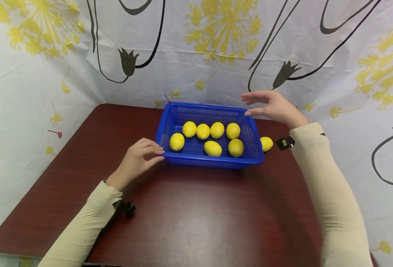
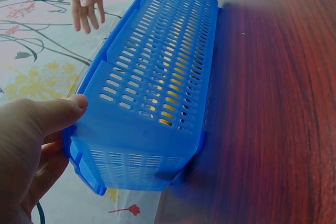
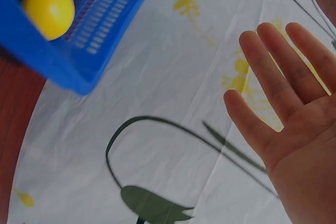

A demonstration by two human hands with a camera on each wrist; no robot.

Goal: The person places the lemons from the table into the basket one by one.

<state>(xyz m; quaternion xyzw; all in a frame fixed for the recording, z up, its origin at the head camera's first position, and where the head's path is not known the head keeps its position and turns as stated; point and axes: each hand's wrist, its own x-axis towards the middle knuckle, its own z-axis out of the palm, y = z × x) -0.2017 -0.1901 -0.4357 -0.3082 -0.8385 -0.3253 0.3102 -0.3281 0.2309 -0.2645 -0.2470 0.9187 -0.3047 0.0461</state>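
Observation:
A blue slotted plastic basket (image 1: 213, 160) stands on the table with several yellow lemons inside, among them an oblong lemon (image 1: 213, 148) near the front wall. My left hand (image 1: 137, 157) pinches the basket's rim at its front left corner; in the left wrist view the thumb (image 2: 63, 113) lies on the outer wall and the fingers are partly hidden behind the rim. Above the basket's back right corner is my right hand (image 1: 273, 107), its fingers spread and holding nothing. The right wrist view shows its palm (image 3: 310, 145) apart from the basket.
Just outside the basket's right wall, one more lemon (image 1: 266, 144) lies on the dark red-brown table (image 1: 196, 207). A white cloth (image 1: 169, 44) with yellow and dark flower prints hangs behind the table and along both sides.

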